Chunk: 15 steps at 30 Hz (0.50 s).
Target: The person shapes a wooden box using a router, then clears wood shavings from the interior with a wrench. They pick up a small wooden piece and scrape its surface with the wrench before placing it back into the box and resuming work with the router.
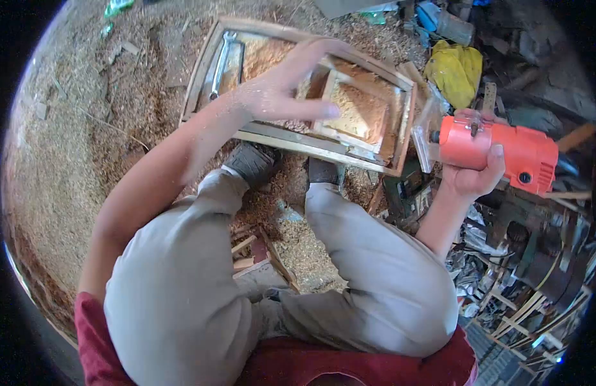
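My right hand (473, 175) grips an orange power router (497, 151) with a clear base plate, held up at the right, off the workpiece. My left hand (282, 90) hovers with fingers spread above a wooden frame (291, 138) that lies on the sawdust-covered ground in front of my feet. A smaller inner wooden box (359, 112) full of sawdust sits inside the frame, just under my left fingertips. Whether the fingers touch the wood I cannot tell.
A metal wrench (221, 64) lies in the frame's left part. Sawdust (86, 128) covers the ground to the left. A yellow cloth (455, 71) and tool clutter lie at the upper right. Wood strips and scrap (529, 302) pile at the lower right. My shoes (253, 161) rest against the frame.
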{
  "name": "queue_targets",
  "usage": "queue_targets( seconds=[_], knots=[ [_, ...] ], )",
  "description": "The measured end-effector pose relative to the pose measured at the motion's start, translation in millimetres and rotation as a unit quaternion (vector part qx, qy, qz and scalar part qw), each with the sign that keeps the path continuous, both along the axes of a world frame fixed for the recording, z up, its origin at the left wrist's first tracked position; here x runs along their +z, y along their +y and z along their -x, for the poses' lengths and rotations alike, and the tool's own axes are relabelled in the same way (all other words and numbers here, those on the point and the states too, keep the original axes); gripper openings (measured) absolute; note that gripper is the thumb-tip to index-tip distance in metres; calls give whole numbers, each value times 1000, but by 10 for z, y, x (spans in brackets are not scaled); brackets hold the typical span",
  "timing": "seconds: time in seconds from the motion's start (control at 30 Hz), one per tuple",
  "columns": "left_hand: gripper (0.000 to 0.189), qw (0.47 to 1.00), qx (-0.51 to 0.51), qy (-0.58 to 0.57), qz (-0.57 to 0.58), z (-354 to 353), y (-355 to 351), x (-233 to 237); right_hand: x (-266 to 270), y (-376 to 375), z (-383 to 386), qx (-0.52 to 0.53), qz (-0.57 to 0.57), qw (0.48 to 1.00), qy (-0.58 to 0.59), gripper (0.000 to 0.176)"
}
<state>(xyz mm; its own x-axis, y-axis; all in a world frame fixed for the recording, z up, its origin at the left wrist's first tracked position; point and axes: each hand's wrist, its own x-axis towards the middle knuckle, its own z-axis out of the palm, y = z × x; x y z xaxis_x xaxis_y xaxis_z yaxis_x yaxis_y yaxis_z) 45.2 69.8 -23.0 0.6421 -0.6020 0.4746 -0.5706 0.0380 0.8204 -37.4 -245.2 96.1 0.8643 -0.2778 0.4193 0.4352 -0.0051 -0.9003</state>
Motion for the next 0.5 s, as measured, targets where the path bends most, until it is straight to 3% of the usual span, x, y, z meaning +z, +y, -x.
queue_targets(
  seconds=[0.1, 0.2, 0.33, 0.5],
  knots=[
    [81, 993, 51, 105, 12, 76, 156, 127, 309, 81, 161, 44, -36, 998, 28, 52],
    [66, 994, 66, 2, -87, 88, 417, 668, 724, 231, 343, 53, -35, 997, 37, 49],
    [47, 995, 48, 4, -86, 372, 555, 1874, 1383, 525, 675, 78, -38, 996, 26, 48],
    [46, 995, 41, -91, -21, 1175, 499, 3445, 2144, 917, 1358, 93, -27, 993, 60, 33]
  ],
)
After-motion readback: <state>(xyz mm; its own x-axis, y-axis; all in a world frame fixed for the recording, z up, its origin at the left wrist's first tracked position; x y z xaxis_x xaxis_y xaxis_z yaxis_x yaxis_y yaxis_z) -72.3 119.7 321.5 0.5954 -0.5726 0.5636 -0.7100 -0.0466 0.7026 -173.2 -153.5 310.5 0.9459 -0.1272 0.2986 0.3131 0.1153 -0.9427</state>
